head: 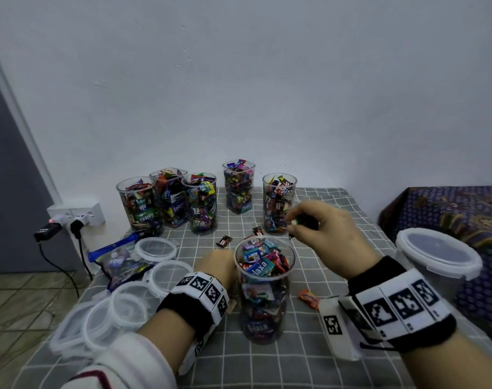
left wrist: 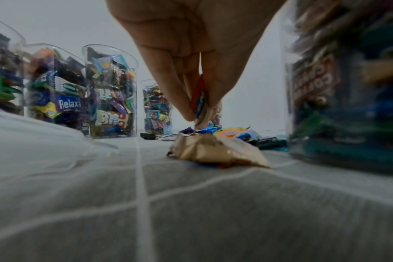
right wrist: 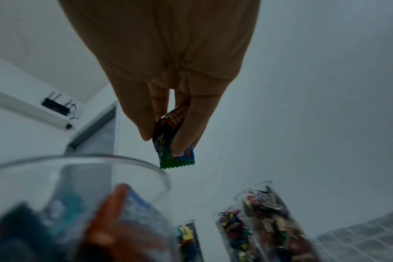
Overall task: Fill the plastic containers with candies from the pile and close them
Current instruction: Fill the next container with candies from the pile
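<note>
Surface: a grey checked cloth (head: 309, 357) is covering the table.
Container: the nearly full open container (head: 264, 287) is standing between your hands.
Left hand (head: 216, 266): you are pinching wrapped candies (left wrist: 199, 101) at the cloth, just beside the container.
Right hand (head: 320, 226): you are pinching a dark wrapper (right wrist: 171, 131) above and beyond the rim.
Lids (head: 121, 301): they are lying left of you.

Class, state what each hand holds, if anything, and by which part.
Right hand: wrapped candies, pinched at their upper ends. Left hand: a candy, pinched between fingertips.
</note>
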Demonstrator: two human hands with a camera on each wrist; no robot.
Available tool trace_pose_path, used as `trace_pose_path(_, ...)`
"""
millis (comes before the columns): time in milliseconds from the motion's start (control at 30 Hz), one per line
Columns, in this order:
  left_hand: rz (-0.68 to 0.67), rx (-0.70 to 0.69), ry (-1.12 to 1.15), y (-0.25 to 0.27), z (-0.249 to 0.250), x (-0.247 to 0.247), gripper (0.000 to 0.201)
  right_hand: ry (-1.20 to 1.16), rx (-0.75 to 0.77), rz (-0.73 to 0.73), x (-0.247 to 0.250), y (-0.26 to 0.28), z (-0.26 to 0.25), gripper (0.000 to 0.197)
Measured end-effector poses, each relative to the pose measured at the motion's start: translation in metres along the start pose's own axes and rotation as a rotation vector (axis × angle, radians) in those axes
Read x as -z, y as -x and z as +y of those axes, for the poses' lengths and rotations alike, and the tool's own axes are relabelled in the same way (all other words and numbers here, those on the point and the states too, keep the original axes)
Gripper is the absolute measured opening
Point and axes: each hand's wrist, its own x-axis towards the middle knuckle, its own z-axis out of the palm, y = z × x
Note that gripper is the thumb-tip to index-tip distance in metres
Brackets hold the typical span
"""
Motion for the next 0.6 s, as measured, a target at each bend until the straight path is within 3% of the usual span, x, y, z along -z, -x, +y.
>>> trace_pose_path(333,0.179,-0.039,0.08,0.01,-0.005,0.003,0.026,0.009,0.163,-0.132,-0.02,0.016,-0.017,0.015)
trace_pose_path(600,0.431,-0.054,0.444,0.023,-0.016,0.018,0.016,0.032,0.211,-0.165,-0.02,0.023,-0.021,0.036)
